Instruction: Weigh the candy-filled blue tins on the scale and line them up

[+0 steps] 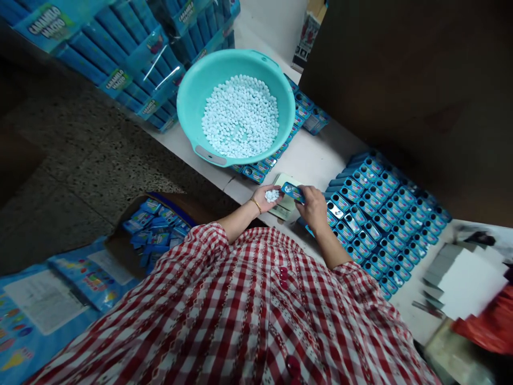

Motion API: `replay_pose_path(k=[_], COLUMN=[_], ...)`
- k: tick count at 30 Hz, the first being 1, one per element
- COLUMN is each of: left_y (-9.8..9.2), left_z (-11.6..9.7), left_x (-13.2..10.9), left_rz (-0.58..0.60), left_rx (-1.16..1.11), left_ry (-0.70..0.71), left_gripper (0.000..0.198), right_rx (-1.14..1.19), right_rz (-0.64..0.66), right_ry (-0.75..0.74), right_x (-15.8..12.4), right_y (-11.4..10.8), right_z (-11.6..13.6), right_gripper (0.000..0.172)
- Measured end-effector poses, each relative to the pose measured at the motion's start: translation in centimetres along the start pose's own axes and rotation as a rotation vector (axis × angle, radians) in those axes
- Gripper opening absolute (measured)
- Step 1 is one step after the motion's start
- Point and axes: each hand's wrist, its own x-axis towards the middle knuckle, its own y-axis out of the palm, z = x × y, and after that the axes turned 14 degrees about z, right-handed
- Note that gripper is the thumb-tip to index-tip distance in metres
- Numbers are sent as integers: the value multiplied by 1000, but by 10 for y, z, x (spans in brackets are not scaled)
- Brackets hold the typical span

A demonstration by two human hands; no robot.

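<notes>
Nearest, we see a red-and-white checked shirt filling the lower frame. The left hand, wearing a gold bangle, lies cupped, its fingers curled around a small heap of white candies. Just beside it, the right hand grips a blue tin between narrowly closed fingers. Beneath them, a pale green card lies on the worktop. To the right stand rows of blue tins; to the left, an open cardboard box holds blue packs. Farthest, we see a turquoise basin heaped with more white candies, before stacked blue cartons.
</notes>
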Motion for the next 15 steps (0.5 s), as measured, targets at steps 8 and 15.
replay_pose_path(k=[8,15], left_y=[-32,-49], left_z=[-18,-11], left_x=[-35,-64], left_rz=[-121,-102], left_rx=[45,63], left_ry=[65,35], left_gripper=[24,26], right_rx=[528,220], right_rz=[-131,-77], right_ry=[10,-279], right_x=[16,-21], right_y=[68,37], right_z=[-38,22], right_gripper=[35,35])
